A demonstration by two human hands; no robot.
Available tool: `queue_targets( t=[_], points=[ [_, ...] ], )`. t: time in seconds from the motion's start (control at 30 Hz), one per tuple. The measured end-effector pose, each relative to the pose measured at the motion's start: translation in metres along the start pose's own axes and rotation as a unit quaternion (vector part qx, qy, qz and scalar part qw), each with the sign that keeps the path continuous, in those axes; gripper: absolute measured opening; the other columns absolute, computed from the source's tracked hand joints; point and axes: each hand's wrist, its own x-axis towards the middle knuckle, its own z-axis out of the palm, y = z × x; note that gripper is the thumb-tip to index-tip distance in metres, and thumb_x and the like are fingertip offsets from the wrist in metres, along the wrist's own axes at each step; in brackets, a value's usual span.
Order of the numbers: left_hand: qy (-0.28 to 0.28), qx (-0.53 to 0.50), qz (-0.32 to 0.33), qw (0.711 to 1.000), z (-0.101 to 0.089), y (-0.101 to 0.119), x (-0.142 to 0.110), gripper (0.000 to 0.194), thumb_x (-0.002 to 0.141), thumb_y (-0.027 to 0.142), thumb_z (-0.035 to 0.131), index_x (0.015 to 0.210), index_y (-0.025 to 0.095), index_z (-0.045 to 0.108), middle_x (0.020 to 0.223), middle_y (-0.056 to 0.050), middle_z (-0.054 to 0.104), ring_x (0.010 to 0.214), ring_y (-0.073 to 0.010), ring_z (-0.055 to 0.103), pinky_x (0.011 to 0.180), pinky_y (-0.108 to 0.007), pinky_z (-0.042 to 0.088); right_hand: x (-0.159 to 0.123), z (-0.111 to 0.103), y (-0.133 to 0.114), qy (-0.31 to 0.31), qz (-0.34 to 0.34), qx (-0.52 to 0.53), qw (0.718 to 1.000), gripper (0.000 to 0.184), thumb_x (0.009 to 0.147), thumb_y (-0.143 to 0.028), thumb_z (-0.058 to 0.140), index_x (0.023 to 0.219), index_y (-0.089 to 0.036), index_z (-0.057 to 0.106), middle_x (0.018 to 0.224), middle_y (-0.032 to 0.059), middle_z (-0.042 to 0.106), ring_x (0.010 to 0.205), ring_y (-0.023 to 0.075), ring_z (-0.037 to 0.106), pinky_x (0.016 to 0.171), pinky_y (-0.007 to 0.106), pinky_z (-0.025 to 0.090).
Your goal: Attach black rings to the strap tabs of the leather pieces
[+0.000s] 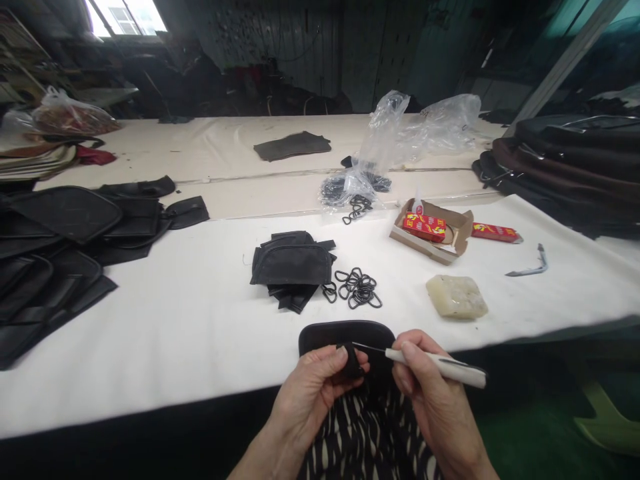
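My left hand (320,383) is closed, pinching a small folded black strap (351,361) between thumb and fingers. In my right hand (425,377) is a white-handled awl (455,370), its thin metal shaft pointing left. The awl's tip reaches the top of the strap; whether it pierces it, I cannot tell. Behind both hands a black bag panel (345,328) with a rounded, bound edge lies at the table's near edge. Just beyond it are a pile of black D-rings (360,288) and a small stack of black fabric pieces (293,265).
More black pieces (65,227) are heaped at the left. To the right sit a cardboard box (425,250) with red packets, a yellowish block (456,297) and a bent metal tool (530,267). Stacked dark bags (570,173) and clear plastic bags (445,127) stand farther back.
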Motion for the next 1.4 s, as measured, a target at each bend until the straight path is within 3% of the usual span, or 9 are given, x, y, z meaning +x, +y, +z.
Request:
queue_targets(
  t=[0.33, 0.57, 0.9, 1.1, 1.27, 1.4],
  points=[
    [-0.011, -0.004, 0.007, 1.0, 0.0, 0.0, 0.0, 0.019, 0.07, 0.023, 0.072, 0.079, 0.006, 0.072, 0.083, -0.013, 0.071, 0.082, -0.0206, 0.064, 0.077, -0.029, 0.05, -0.001, 0.003, 0.004, -0.01, -0.008, -0.046, 0.999, 0.031, 0.085, -0.045, 0.055, 0.069, -0.019, 0.05, 0.049, -0.0062, 0.034, 0.051, 0.0105, 0.027, 0.05, 0.026, 0.02],
    [0.004, -0.009, 0.009, 1.0, 0.001, -0.001, 0.0, 0.015, 0.073, 0.022, 0.069, 0.075, 0.007, 0.071, 0.081, -0.013, 0.071, 0.079, -0.0205, 0.064, 0.076, -0.031, 0.051, 0.002, -0.002, 0.006, -0.055, 0.008, -0.083, 0.995, 0.027, 0.085, -0.043, 0.054, 0.074, -0.019, 0.052, 0.052, -0.0059, 0.037, 0.052, 0.0107, 0.029, 0.05, 0.025, 0.023],
    [0.022, -0.032, 0.031, 0.999, 0.005, -0.006, 0.0, 0.015, 0.071, 0.022, 0.069, 0.069, 0.007, 0.07, 0.071, -0.01, 0.07, 0.067, -0.0173, 0.063, 0.07, -0.028, 0.05, -0.001, -0.006, -0.025, -0.12, -0.027, -0.228, 0.966, 0.019, 0.073, -0.038, 0.064, 0.074, -0.019, 0.063, 0.058, -0.0023, 0.052, 0.052, 0.0109, 0.04, 0.048, 0.022, 0.031],
    [0.028, -0.047, 0.036, 0.998, 0.007, -0.007, -0.001, 0.014, 0.068, 0.022, 0.071, 0.065, 0.008, 0.068, 0.067, -0.009, 0.069, 0.065, -0.0172, 0.062, 0.069, -0.029, 0.049, -0.008, -0.002, -0.024, -0.052, -0.082, -0.258, 0.961, 0.02, 0.069, -0.039, 0.066, 0.069, -0.019, 0.065, 0.056, -0.0007, 0.053, 0.05, 0.0127, 0.043, 0.046, 0.024, 0.034],
    [0.03, -0.045, 0.035, 0.998, 0.008, -0.008, -0.001, 0.015, 0.067, 0.023, 0.071, 0.063, 0.008, 0.067, 0.064, -0.009, 0.068, 0.061, -0.0164, 0.06, 0.067, -0.028, 0.048, -0.012, 0.003, -0.026, -0.06, -0.08, -0.282, 0.954, 0.021, 0.071, -0.04, 0.062, 0.068, -0.02, 0.063, 0.055, -0.0016, 0.051, 0.049, 0.012, 0.041, 0.048, 0.025, 0.032],
    [0.052, -0.06, 0.031, 0.996, 0.008, -0.007, -0.001, 0.014, 0.067, 0.021, 0.07, 0.062, 0.009, 0.064, 0.061, -0.008, 0.066, 0.058, -0.0168, 0.06, 0.064, -0.029, 0.048, -0.011, -0.005, -0.032, -0.023, -0.052, -0.193, 0.979, 0.029, 0.072, -0.042, 0.064, 0.058, -0.019, 0.056, 0.049, -0.0027, 0.04, 0.047, 0.01, 0.032, 0.044, 0.024, 0.025]
  ],
)
